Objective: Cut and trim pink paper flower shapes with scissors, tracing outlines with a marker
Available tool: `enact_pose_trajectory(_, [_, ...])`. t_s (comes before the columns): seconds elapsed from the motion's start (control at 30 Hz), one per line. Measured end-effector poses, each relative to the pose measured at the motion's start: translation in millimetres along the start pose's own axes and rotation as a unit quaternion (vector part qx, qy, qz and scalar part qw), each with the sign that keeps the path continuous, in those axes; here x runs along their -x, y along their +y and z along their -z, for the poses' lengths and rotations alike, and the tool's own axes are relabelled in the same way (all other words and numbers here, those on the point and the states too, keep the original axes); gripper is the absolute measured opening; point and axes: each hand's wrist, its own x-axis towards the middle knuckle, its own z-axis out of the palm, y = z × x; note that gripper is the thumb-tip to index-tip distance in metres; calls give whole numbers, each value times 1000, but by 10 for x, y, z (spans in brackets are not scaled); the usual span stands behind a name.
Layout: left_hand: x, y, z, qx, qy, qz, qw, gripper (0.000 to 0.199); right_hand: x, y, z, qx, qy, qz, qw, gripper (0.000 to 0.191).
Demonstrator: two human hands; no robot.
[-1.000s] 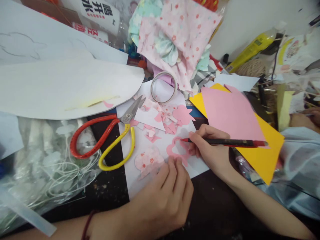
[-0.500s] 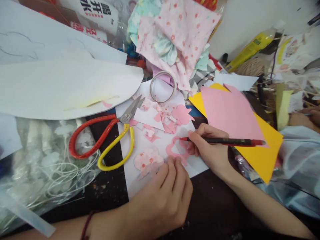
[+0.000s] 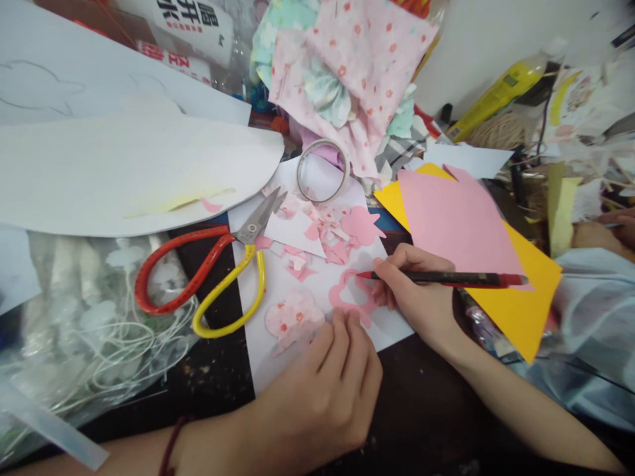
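Note:
My right hand grips a slim black-and-red pen, its red tip at the upper edge of a hollow pink paper cutout. The cutout lies flat on a white sheet. My left hand is curled, its fingertips together and pressing on the cutout's lower edge; the thumb is hidden. Just left of those fingers lies a flower-patterned cloud-shaped piece. Above the cutout are a solid pink paper shape and pink and white scraps. Scissors with red and yellow handles lie half open at the left.
A tape roll stands behind the scraps, before bunched patterned cloth. Pink paper overlaps yellow paper at right. A large white board and a plastic bag with white cords occupy the left. Another person's hand shows far right.

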Motion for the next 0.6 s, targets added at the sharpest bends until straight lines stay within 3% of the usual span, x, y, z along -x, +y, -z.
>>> enact_pose_trajectory(0.6, [-10,-9,21,8,-2,0,1000,41,21,23,43,5,-8,-23,1000,32])
